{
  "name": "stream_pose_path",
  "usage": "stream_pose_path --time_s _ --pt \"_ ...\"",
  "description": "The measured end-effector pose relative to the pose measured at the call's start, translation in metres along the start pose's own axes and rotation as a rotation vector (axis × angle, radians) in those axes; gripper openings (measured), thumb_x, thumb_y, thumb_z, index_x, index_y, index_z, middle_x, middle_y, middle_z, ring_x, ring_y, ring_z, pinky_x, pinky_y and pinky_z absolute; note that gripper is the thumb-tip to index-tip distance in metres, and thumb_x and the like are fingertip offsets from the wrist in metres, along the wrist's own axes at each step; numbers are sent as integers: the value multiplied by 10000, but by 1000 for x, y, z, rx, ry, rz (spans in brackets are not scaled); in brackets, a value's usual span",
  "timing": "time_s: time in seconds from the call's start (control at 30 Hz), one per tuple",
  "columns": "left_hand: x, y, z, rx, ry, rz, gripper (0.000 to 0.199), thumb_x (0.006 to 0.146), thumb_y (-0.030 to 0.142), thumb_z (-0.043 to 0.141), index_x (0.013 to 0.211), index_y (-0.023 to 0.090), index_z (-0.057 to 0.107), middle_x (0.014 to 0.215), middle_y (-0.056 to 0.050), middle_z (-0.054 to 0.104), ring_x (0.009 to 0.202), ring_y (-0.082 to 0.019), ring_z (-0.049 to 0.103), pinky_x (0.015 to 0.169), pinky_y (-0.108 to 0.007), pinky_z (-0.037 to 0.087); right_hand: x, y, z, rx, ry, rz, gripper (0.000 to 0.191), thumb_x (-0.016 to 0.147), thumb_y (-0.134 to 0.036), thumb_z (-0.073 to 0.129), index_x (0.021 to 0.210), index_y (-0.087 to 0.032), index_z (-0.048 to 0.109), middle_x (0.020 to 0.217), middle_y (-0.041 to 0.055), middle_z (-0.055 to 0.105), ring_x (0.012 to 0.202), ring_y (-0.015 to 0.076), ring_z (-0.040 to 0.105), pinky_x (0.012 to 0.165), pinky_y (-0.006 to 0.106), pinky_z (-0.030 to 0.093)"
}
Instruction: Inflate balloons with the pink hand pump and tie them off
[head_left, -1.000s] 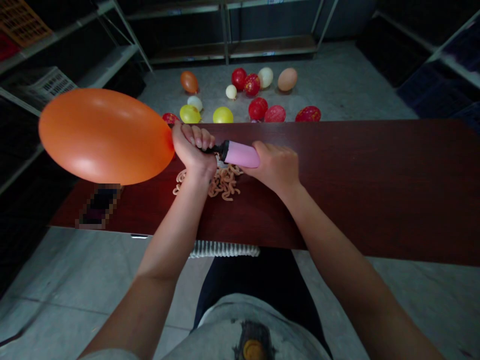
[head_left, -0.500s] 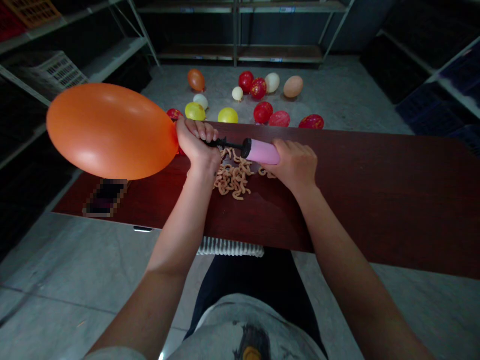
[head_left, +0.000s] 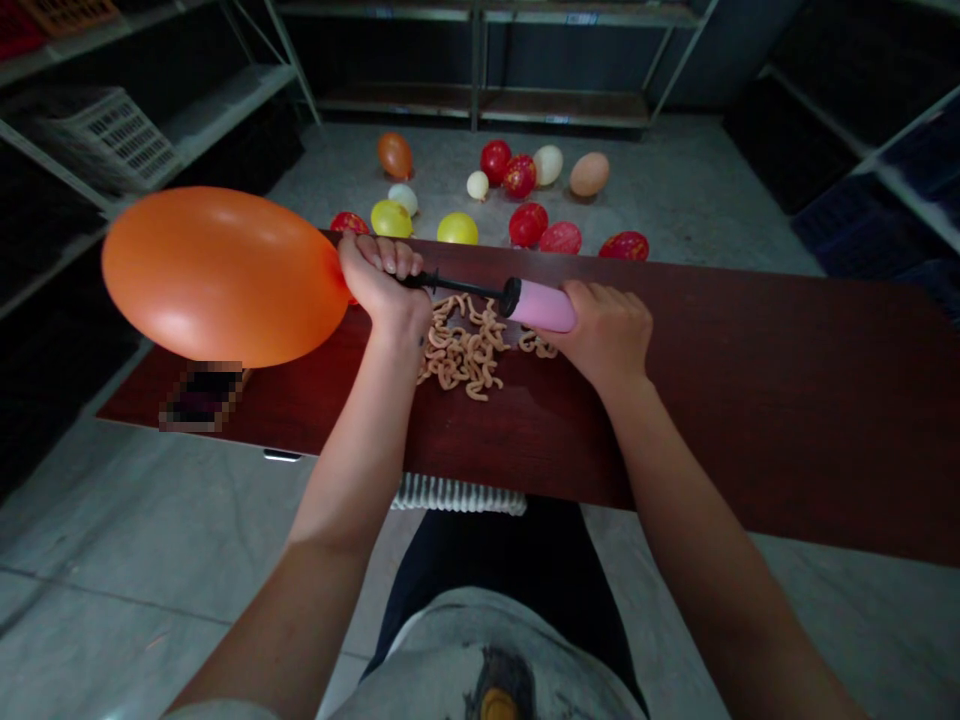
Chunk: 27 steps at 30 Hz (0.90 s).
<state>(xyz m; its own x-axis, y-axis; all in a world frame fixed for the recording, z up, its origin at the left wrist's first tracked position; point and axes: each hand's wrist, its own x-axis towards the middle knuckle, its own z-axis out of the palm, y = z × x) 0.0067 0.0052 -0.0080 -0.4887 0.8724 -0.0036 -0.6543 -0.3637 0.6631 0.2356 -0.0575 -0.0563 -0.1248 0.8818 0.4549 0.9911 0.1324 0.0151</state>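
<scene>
Left hand [head_left: 381,274]: fist wrapped round the black nozzle end of the pump, knuckles against the balloon neck; exact grip on the neck is hidden. Right hand [head_left: 611,328]: wrapped round the pink pump barrel [head_left: 541,306]. Black rod [head_left: 466,288] is exposed between them.

Stroke advice, my call: left stays fixed and pinches neck to nozzle, right does all the travel. Push straight down the rod's line, no side load, or it could bend or pop the neck off. Skin looks taut, so short strokes and watch for bursting.

Orientation (12 = away from wearer): pump axis runs 9 to 3, tipped a touch toward 4; nozzle end faces 9. Orange balloon [head_left: 225,276] sits at 9 from left hand, over the table [head_left: 750,400], long axis roughly 9–3, neck at 3.

Further out: tan curly pieces [head_left: 466,355] between the forearms; more balloons on the floor at 12.
</scene>
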Motion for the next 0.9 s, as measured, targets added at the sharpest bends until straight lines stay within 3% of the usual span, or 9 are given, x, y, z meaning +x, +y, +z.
stream_pose_path --time_s 0.13,0.43,0.67,0.9 --pt "-4 -4 0 19 -72 -1 592 1035 406 446 528 204 215 434 51 177 351 -93 188 413 -270 226 -2 -7 -5 10 -47 6 536 848 -639 564 1092 -167 640 974 128 699 871 279 610 739 359 347" --pt "-46 -21 20 -31 -82 -150 585 1057 429 375 537 203 230 425 43 199 347 -88 208 379 -244 223 -6 -30 -10 95 -64 -4 541 839 -648 580 1095 -175 643 951 125 727 809 267 646 664 328 340" --pt "-44 -25 17 -83 -116 -149 596 1066 342 351 515 184 187 425 49 177 344 -68 188 384 -232 206 -4 -19 1 129 25 -63 509 826 -654 602 1002 -182 678 853 94 730 761 240 639 647 312 304" --pt "-35 -29 13 -155 -133 -135 615 1055 345 391 486 187 221 412 51 188 331 -71 195 390 -254 194 -5 -24 21 138 99 -62 480 837 -635 604 984 -183 668 850 87 726 773 233 635 654 309 302"
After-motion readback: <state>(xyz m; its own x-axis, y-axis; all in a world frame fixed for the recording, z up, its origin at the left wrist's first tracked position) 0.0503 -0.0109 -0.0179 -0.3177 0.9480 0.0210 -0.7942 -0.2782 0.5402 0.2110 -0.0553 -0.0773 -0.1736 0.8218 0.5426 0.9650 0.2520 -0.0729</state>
